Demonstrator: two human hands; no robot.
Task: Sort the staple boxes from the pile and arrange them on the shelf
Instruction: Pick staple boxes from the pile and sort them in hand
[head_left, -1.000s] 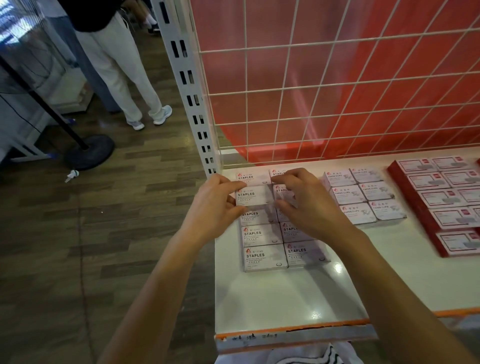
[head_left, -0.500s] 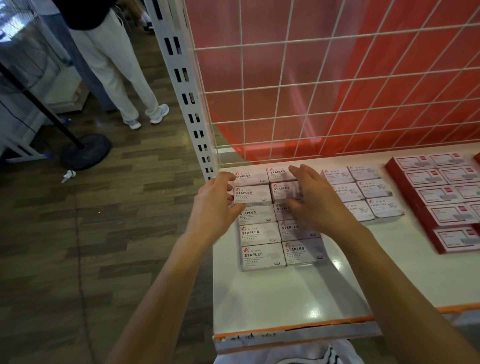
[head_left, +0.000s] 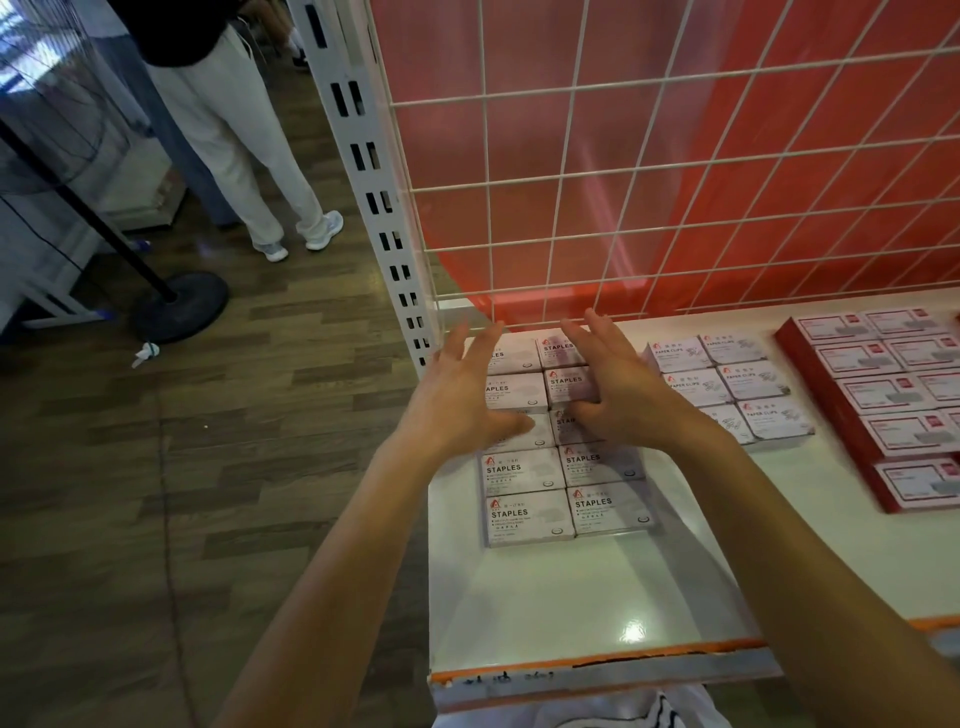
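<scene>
- Glossy white shelf board (head_left: 571, 597) across the lower right of the view, edged at 6 o'clock with a scuffed orange strip (head_left: 649, 653).
- Backed at 12 o'clock by a white wire grid (head_left: 675, 208) over a red panel, and bounded at 10 o'clock by a slotted white upright (head_left: 371, 182).
- Wood-pattern floor (head_left: 156, 519) off to 9 o'clock, carrying a black round stand base (head_left: 182, 306) with a crumpled white scrap (head_left: 145, 354) near it.
- Standing person in pale trousers (head_left: 234, 130) and trainers towards 11 o'clock, seen only from the waist down.
- Staple boxes (head_left: 527, 512) lying flat on the left end of the shelf board, labels up, packed touching in two columns of five rows from the middle of the board back to the grid.
- Left hand (head_left: 457, 400) open, fingers straight and spread, pointing to 12 o'clock over the far rows of the left column; thumb across the third box from the front; actual contact impossible to tell.
- Right hand (head_left: 618, 395) likewise open and spread over the far rows of the right column, thumb at the third box, holding nothing.
- Hands apart, thumbs turned towards each other with box tops showing between.
- Paper clip boxes (head_left: 748, 379) at 3 o'clock of the staple block, near but separate, two columns by three rows, one partly hidden by the right wrist.
- Red-edged boxes (head_left: 893, 395) farther towards 3 o'clock, flat in rows, cut off by the frame edge.
</scene>
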